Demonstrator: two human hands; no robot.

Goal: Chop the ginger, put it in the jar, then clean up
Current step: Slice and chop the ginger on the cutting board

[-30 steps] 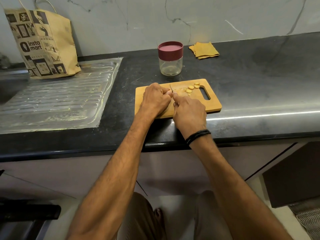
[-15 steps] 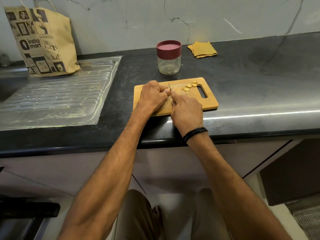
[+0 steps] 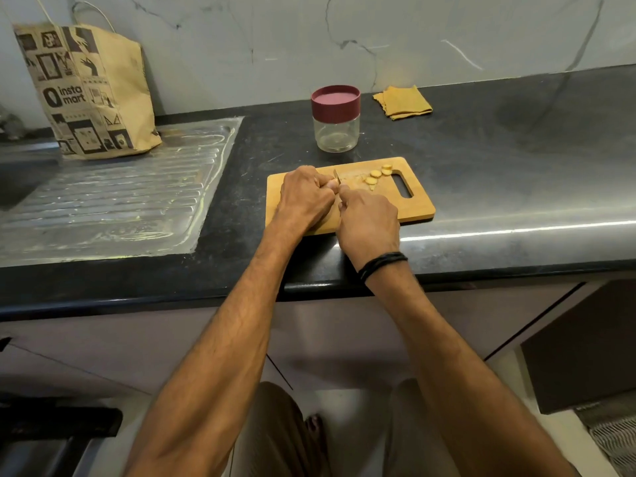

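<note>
chopping under way: few slices [image 3: 375,173] lie at the board's [image 3: 418,204] 2 o'clock. left hand [image 3: 304,197] is curled over hidden ginger, right hand [image 3: 368,222] clamped on knife [image 3: 336,176]. jar [image 3: 336,132], 12 o'clock, lidded, unfilled; cleanup pending.

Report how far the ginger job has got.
Done: a few ginger slices lie on the cutting board. In hand: the right hand grips the knife, cutting beside the left hand, which is curled over the rest of the ginger. Left: the jar is empty with its lid on, and the cloth lies untouched.
</note>
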